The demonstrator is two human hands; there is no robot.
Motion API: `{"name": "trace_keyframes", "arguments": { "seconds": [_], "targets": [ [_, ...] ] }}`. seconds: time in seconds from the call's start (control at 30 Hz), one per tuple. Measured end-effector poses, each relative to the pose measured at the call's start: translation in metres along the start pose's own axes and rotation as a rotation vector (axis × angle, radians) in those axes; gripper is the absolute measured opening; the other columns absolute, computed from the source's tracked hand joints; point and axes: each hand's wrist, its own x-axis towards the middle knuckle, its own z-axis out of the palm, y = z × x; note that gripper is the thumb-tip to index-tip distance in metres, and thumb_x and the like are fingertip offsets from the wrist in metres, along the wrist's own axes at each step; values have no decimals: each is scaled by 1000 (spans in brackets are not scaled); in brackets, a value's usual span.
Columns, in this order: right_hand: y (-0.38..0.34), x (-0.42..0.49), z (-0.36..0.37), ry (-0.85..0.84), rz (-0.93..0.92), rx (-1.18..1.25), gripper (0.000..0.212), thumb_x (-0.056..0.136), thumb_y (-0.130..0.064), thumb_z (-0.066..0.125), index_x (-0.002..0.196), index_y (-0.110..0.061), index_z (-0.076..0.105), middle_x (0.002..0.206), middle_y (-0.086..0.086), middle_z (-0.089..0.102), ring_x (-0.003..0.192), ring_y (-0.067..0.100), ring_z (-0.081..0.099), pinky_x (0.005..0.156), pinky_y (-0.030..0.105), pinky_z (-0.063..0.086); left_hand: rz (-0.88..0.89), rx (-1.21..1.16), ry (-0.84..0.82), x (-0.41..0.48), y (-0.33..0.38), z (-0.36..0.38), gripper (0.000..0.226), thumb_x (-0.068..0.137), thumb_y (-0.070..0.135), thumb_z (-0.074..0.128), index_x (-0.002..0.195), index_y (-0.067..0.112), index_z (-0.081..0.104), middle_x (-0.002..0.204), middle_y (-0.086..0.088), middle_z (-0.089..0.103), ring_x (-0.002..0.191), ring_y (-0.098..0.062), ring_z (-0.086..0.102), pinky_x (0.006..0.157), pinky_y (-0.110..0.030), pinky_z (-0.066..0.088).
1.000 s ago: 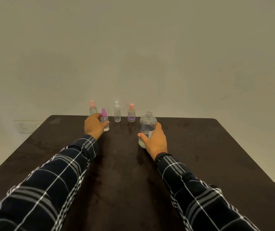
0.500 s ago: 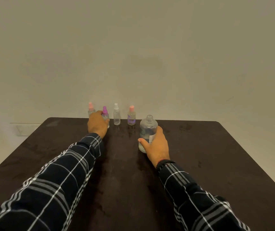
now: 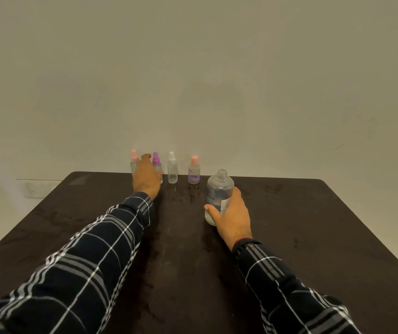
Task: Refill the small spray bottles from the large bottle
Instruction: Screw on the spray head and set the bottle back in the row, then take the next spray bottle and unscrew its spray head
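Setting the purple-capped bottle (image 3: 157,166) back into the row at the far edge

Over the last second the left hand (image 3: 146,179) has carried that small spray bottle away from the middle of the table (image 3: 313,237) and pushed it between the pink-capped bottle (image 3: 133,162) on its left and the white-capped bottle (image 3: 172,170); its fingers curl around the body, though whether they grip or only touch I cannot tell. The right hand (image 3: 231,216) has kept its wrap on the large bottle (image 3: 218,191), upright, cap off, partly full. A second pink-topped bottle (image 3: 194,171) stands just beyond it. Judging by this, one bottle is finished and another comes next. Dark, smeared tabletop; bare pale wall (image 3: 217,80) behind
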Motion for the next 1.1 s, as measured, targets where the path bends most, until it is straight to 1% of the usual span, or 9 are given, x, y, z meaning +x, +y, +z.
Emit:
{"name": "trace_keyframes", "arguments": {
  "seconds": [0.17, 0.27, 0.37, 0.43, 0.5, 0.63, 0.73, 0.93, 1.1],
  "targets": [
    [-2, -1, -1, -9, 10, -8, 66, 82, -32, 79, 135, -26, 41, 135, -3, 54, 124, 19, 53, 102, 31, 41, 82, 160, 133, -11, 10, -1, 61, 98, 20, 63, 152, 20, 35, 149, -9, 43, 135, -35, 47, 95, -54, 52],
    [-3, -1, -2, -6, 24, -3, 66, 82, -33, 79, 135, -26, 41, 136, -3, 54, 124, 20, 53, 103, 33, 42, 260, 352, 199, -16, 23, -1, 66, 94, 25, 71, 151, 22, 38, 144, -9, 45, 121, -32, 56, 87, -46, 56],
    [-2, 0, -2, -7, 35, -1, 66, 82, -33, 79, 136, -26, 41, 136, -3, 53, 125, 20, 53, 103, 33, 41, 424, 465, 55, -11, 34, 5, 72, 95, 12, 67, 157, 22, 31, 152, -10, 40, 121, -33, 55, 85, -46, 59],
    [0, 1, -1, -4, 35, -2, 66, 82, -33, 79, 135, -27, 41, 136, -4, 54, 125, 20, 53, 102, 31, 40, 388, 479, -48, -6, 37, 7, 83, 91, 7, 70, 159, 19, 25, 160, -9, 32, 130, -36, 50, 92, -50, 57],
    [0, 1, 0, -7, 38, -6, 67, 81, -33, 80, 136, -27, 41, 136, -5, 53, 125, 19, 53, 102, 31, 40, 347, 512, -129, -4, 40, 7, 86, 89, 5, 71, 159, 16, 23, 157, -10, 38, 132, -37, 50, 94, -53, 55],
    [1, 3, 1, -19, 46, -15, 69, 82, -33, 79, 138, -26, 40, 138, -4, 53, 128, 20, 52, 107, 36, 41, 296, 448, -108, 0, 41, 7, 58, 95, 4, 57, 148, 18, 40, 129, -13, 63, 114, -35, 61, 90, -52, 55],
    [1, 3, 2, -20, 45, -18, 68, 82, -33, 80, 137, -27, 40, 137, -4, 53, 127, 20, 52, 106, 36, 42, 285, 328, -104, -2, 42, 6, 35, 98, 7, 55, 131, 17, 49, 112, -12, 68, 96, -30, 67, 85, -48, 57],
    [-2, 1, 0, -20, 37, -41, 66, 81, -33, 80, 134, -25, 41, 135, -2, 54, 124, 22, 54, 104, 37, 43, 259, 295, -157, -14, 48, -6, 24, 99, 14, 60, 122, 7, 58, 112, -15, 68, 102, -33, 66, 82, -36, 49],
    [-11, -4, -6, -59, 55, -60, 66, 81, -31, 80, 134, -20, 41, 138, 4, 54, 126, 27, 53, 105, 41, 43, 283, 279, -252, -53, 41, -39, 17, 97, 23, 64, 110, 11, 66, 102, -8, 70, 97, -28, 67, 89, -42, 55]
  ]
}}
